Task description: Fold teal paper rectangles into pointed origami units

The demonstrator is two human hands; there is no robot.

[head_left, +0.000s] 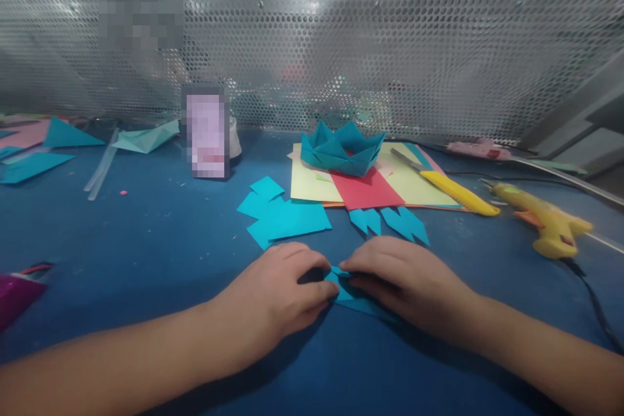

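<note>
Low on the table in front of me is a small folded piece of blue paper (345,290). My left hand (285,283) pinches its left edge between thumb and fingers. From the other side, my right hand (404,276) presses and grips it, covering much of its right part. Just beyond my left hand lie blue paper cutouts (292,218). Pointed blue paper pieces (404,224) lie past my right hand. Farther back, a folded blue paper crown shape (344,149) stands on a red sheet (368,188) and a pale yellow stack of paper (314,185).
A yellow utility knife (458,192) rests across the stack's right edge. Right of it lies a yellow glue gun (546,214) with a black cord. A phone (208,133) stands upright at back left, near clear glue sticks (101,166). A perforated metal panel (273,32) closes the back.
</note>
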